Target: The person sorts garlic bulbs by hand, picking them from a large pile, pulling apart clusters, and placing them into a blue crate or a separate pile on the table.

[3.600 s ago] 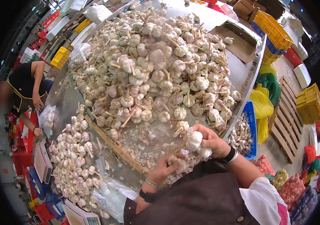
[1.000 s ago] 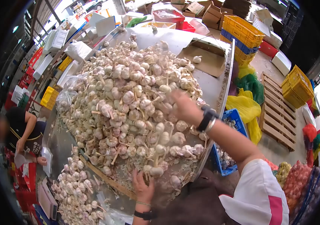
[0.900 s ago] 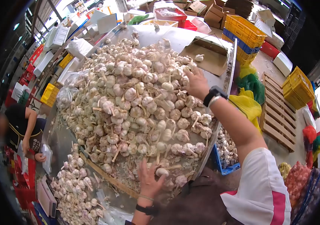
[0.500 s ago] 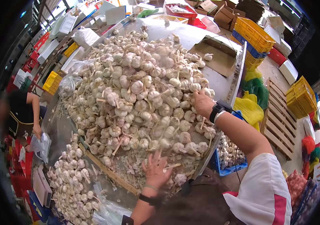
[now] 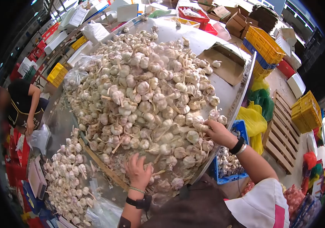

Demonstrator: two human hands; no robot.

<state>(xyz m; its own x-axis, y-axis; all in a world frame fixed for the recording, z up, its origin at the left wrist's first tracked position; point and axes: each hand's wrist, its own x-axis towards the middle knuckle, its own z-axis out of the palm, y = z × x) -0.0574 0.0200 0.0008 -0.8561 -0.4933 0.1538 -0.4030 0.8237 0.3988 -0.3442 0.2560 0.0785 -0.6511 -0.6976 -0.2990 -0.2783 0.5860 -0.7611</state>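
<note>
A large heap of garlic bulbs (image 5: 143, 89) with dry stalks covers the metal table (image 5: 246, 81). My right hand (image 5: 220, 133) is at the heap's right side, fingers stretched over and touching bulbs (image 5: 198, 122); no bulb is clearly gripped. Lower down, my left hand (image 5: 138, 173) has its fingers spread over loose skins, with a bulb and stalk beside its thumb side. A wooden strip (image 5: 103, 163) lies just left of that hand. Beyond the strip is a second, smaller pile of garlic bulbs (image 5: 69, 178).
At my right below the table stands a blue crate (image 5: 217, 167) of garlic, near a wooden pallet (image 5: 282, 131) and yellow crates (image 5: 263, 43). A flattened cardboard piece (image 5: 223, 62) lies on the table. Another person (image 5: 23, 104) at left handles a plastic bag (image 5: 40, 137).
My right hand has come down and toward me along the heap's right side, and bulbs there have shifted down with it. My left hand has moved left toward the wooden strip.
</note>
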